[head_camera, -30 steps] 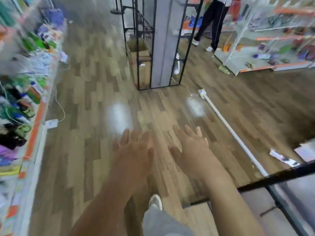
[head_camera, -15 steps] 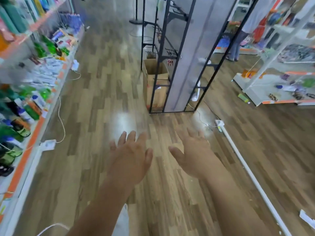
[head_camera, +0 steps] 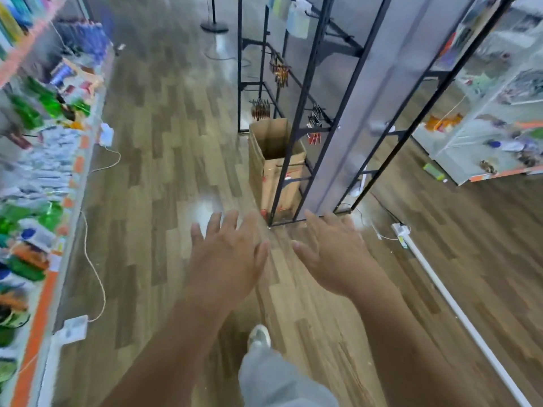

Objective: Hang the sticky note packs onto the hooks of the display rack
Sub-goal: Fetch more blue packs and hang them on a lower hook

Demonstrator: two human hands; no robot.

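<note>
My left hand point(head_camera: 227, 257) and my right hand point(head_camera: 333, 254) are stretched out in front of me over the wooden floor, fingers spread, holding nothing. Ahead stands the black-framed display rack point(head_camera: 311, 92) with a grey panel; its hooks carry small hanging items. A few pale packs point(head_camera: 296, 16) hang near its top, blurred. An open cardboard box point(head_camera: 274, 160) stands on the floor against the rack's near left side; its contents are hidden. Both hands are well short of the rack and the box.
A long shelf of goods point(head_camera: 35, 160) runs along the left, with a power strip point(head_camera: 73, 329) and cable on the floor beside it. A white rail point(head_camera: 458, 309) lies on the floor to the right. Another shelf unit point(head_camera: 499, 113) stands at far right. My shoe point(head_camera: 258, 336) shows below.
The view has swung up and closer toward the rack and box. Both hands stay empty and spread, held in front of me. The person in the background is out of view.
</note>
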